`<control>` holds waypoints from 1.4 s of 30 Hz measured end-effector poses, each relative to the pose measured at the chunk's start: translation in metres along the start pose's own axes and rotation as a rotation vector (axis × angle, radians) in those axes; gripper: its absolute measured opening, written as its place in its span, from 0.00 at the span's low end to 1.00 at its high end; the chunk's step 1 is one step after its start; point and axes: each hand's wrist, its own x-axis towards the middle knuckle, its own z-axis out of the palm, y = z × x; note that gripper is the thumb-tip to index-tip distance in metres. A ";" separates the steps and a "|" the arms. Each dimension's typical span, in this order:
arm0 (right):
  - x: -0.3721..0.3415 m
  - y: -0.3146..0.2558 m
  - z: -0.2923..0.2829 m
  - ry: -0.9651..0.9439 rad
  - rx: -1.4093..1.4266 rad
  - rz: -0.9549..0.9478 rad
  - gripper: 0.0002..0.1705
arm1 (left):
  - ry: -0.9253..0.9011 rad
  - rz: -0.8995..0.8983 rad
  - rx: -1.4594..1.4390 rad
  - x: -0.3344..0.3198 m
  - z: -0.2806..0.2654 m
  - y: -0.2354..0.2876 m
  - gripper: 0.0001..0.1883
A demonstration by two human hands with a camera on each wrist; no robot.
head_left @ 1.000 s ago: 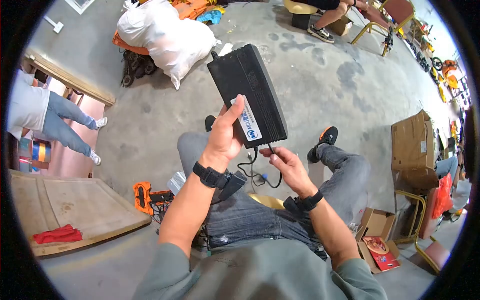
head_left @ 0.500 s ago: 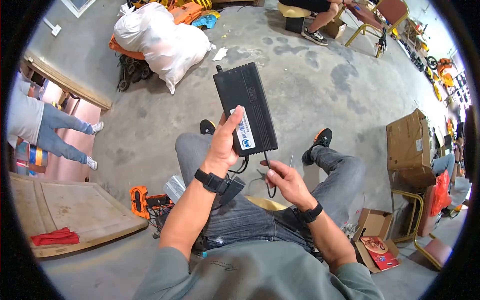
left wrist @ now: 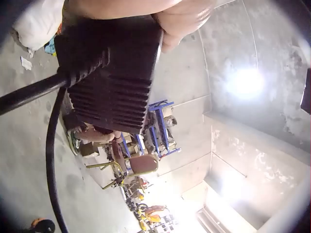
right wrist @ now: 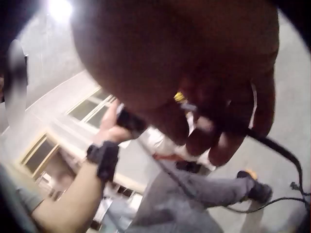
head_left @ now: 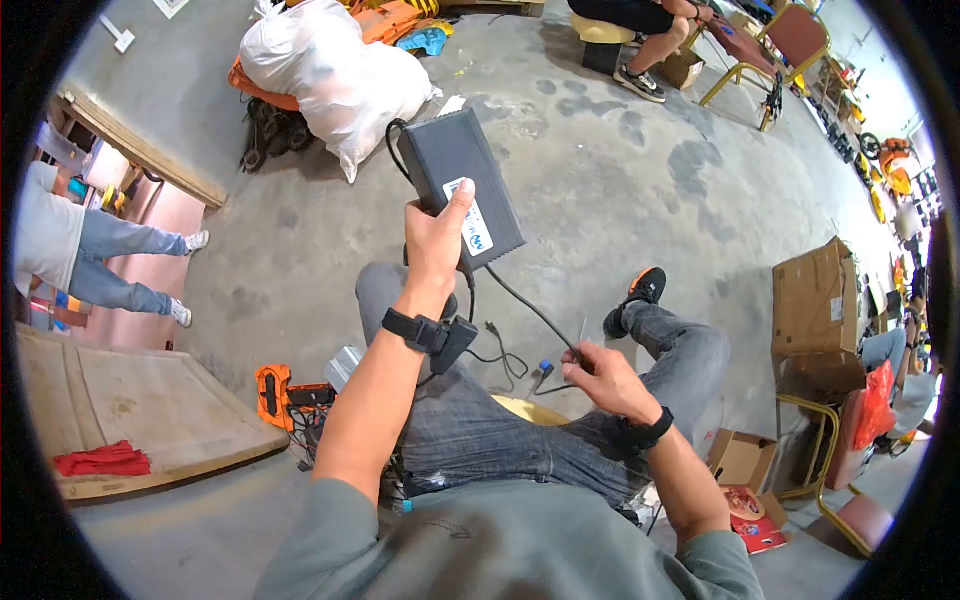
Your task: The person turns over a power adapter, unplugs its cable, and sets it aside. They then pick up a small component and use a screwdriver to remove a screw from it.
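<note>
Above the concrete floor (head_left: 600, 180), our left fingers grip the black adapter (head_left: 462, 165) while our right fingers (head_left: 582, 366) pinch its cable (head_left: 530, 306), seemingly to keep it drawn out.

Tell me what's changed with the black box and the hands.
The right hand has moved away from the black box, down and to the right, and the cable it holds now stretches between them. The box has shifted left. The left hand still grips it.
</note>
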 end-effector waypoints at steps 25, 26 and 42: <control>0.050 -0.085 -0.095 0.175 -0.366 -0.412 0.21 | -0.658 -0.304 0.363 -0.079 0.023 -0.036 0.37; 0.049 -0.088 -0.107 0.095 -0.340 -0.383 0.18 | -0.675 -0.322 0.374 -0.079 0.019 -0.036 0.36; 0.083 -0.021 -0.137 0.190 0.215 -0.342 0.17 | -0.854 -0.602 -0.133 -0.102 0.014 0.002 0.33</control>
